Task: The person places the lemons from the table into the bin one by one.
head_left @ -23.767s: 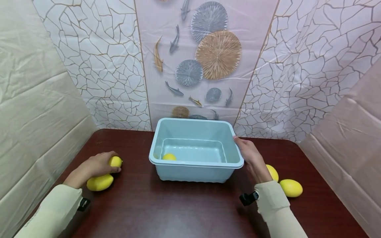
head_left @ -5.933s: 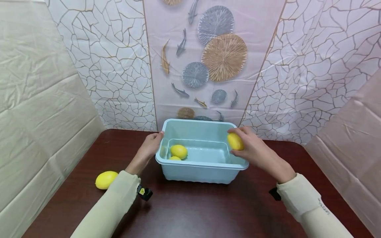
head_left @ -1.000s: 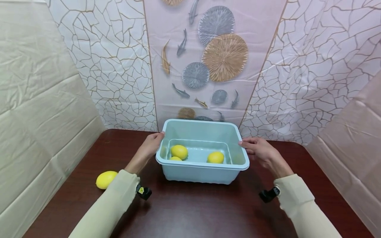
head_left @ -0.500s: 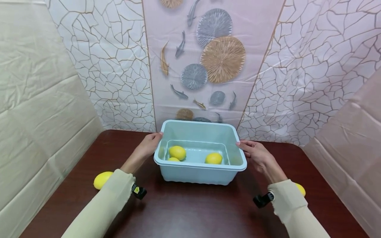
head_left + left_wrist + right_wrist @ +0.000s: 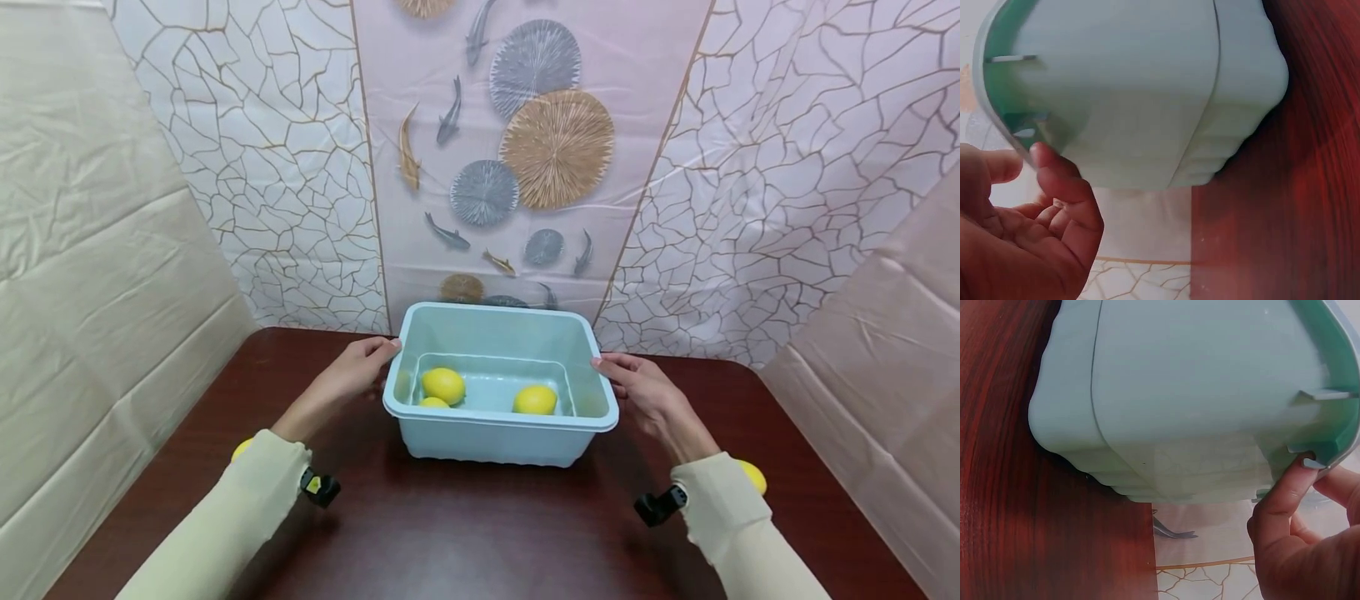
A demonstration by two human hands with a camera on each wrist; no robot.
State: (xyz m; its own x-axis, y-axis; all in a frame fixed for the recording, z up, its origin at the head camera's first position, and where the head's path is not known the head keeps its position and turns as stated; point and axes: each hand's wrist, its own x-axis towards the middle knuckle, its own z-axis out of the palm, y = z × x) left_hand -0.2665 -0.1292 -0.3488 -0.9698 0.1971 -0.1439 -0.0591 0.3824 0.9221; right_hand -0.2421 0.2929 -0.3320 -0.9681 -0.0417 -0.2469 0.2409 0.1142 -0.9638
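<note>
A light blue plastic tub (image 5: 495, 440) stands on the table near the back wall. Inside it, two lemons sit at the left, one (image 5: 443, 386) partly in front of the other (image 5: 433, 402), and a third lemon (image 5: 535, 400) lies to the right. My left hand (image 5: 337, 383) is at the tub's left rim; in the left wrist view its thumb and index finger (image 5: 1063, 178) stand apart at the rim's edge. On the opposite side my right hand (image 5: 652, 396) pinches the right rim, index finger (image 5: 1288, 494) curled under the lip and thumb partly hidden.
One lemon (image 5: 241, 448) on the left of the dark red wooden table (image 5: 480, 533) is mostly hidden by the left sleeve. Another lemon (image 5: 753, 476) shows past the right sleeve. Patterned cloth (image 5: 300, 167) hangs behind the table.
Earlier the tub held one lemon; now three show. In the last half second my left hand has loosened from the rim and shifted left. The right hand keeps its pinch.
</note>
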